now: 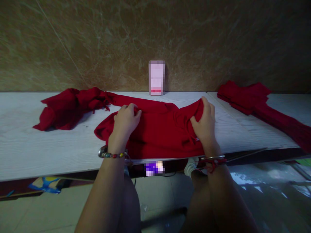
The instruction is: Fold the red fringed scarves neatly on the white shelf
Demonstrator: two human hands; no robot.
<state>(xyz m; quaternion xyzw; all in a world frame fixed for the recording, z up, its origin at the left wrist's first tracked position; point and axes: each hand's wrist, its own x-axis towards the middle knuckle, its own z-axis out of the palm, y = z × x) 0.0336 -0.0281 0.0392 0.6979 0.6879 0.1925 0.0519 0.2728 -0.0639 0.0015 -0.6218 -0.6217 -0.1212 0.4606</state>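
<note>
A red scarf (160, 129) lies spread and wrinkled across the white tabletop, its near edge along the table's front. My left hand (126, 119) rests on its left part, fingers curled into the cloth and thumb pointing right. At the right end, my right hand (205, 121) has its fingers over the raised far corner and its thumb inside the fold, so the cloth is gripped. Some thread-like fringe shows beside the right wrist. My left fingertips are partly hidden by the hand.
To the left, a crumpled red cloth (70, 108) with fringe touches a strip of the scarf. Another folded red cloth (257, 100) trails toward the right edge. A pixelated pink phone-like object (156, 77) leans on the marbled wall (97, 42). A blue packet (46, 184) lies below the tabletop (21, 152).
</note>
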